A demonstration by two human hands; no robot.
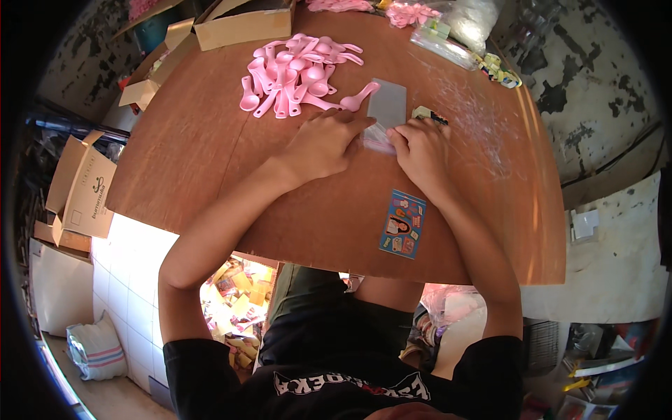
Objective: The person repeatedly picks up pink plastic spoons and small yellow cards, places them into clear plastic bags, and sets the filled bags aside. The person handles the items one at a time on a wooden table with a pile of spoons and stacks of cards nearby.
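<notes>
A stack of clear plastic bags (pixel 387 101) lies on the wooden table in front of me. My left hand (pixel 327 143) has its fingers curled, with the index fingertip and thumb at the left edge of the near bag, where the film looks creased. From the other side my right hand (pixel 422 148) pinches the same bag with its thumb; its other fingers are curled beside a small yellow-and-black packet (pixel 428 114). One pink scoop (pixel 360 96) rests by the stack, left of it. A pile of pink scoops (pixel 290 73) sits farther left. Nearer me lies a blue illustrated card (pixel 402 224).
The round-edged table (pixel 280 231) carries loose clear threads (pixel 476 119) on the right and bagged goods (pixel 472 24) at the far right. Cardboard boxes (pixel 243 24) stand at the far left. Below the near edge, a heap of yellow packets (pixel 241 294) shows.
</notes>
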